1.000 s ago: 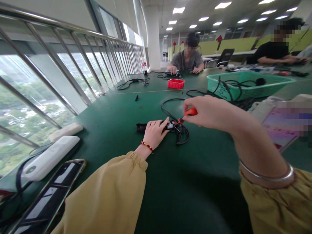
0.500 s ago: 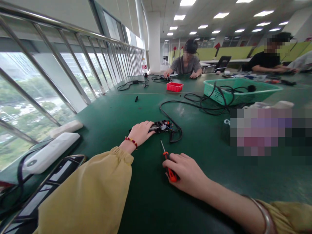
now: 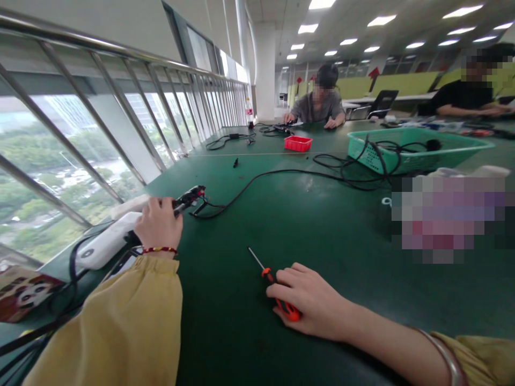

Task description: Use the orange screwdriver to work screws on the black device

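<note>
My left hand (image 3: 160, 225) is wrapped round a black corded device (image 3: 190, 198) at the left of the green table, close to a long white object (image 3: 105, 244). Loose coloured wires show at the device's far end, and its exact kind is unclear; my fingers cover its near part. From that end a black cable (image 3: 257, 174) runs off across the table. Nearer to me, my right hand (image 3: 309, 297) grips a screwdriver (image 3: 267, 275) with a red and black handle. Its thin metal shaft points forward and left, apart from the device.
A green basket (image 3: 450, 153) with cables stands at the right, a small red tray (image 3: 298, 143) further back. A phone (image 3: 126, 260) and a panda-printed box (image 3: 28, 295) lie at the left, beside the metal railing (image 3: 108, 45). One person (image 3: 317, 104) sits opposite, another at the far right.
My left hand has carried the device from mid-table to the left, and the cable trails out straighter. My right hand stays low with the screwdriver, which points more to the left.
</note>
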`<control>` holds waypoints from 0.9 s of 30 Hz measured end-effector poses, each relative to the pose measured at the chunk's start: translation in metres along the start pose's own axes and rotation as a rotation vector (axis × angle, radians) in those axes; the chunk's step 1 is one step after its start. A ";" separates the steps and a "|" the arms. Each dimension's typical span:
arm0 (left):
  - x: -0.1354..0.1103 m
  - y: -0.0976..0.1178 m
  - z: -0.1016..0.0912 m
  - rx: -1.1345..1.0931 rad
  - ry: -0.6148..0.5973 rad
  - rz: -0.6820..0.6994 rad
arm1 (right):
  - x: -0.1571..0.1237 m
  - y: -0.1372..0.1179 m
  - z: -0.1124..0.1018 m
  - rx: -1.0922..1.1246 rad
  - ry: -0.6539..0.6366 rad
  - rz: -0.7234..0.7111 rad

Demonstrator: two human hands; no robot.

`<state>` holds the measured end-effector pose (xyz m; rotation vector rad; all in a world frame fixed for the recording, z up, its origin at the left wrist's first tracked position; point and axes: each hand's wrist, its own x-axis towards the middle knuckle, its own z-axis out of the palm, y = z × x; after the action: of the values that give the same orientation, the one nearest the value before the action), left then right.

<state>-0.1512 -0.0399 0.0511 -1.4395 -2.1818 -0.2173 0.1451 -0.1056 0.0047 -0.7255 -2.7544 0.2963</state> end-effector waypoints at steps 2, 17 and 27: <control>0.005 -0.006 0.005 -0.001 -0.026 0.017 | 0.000 0.000 0.000 0.007 0.010 -0.003; 0.003 -0.002 0.012 -0.110 0.194 0.075 | -0.002 0.007 -0.005 0.210 0.217 0.201; -0.015 0.107 0.000 -0.482 0.083 0.722 | 0.001 0.040 -0.010 0.241 0.652 0.425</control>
<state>-0.0513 -0.0068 0.0278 -2.3273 -1.4618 -0.5453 0.1659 -0.0697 0.0037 -1.1032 -1.9069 0.3846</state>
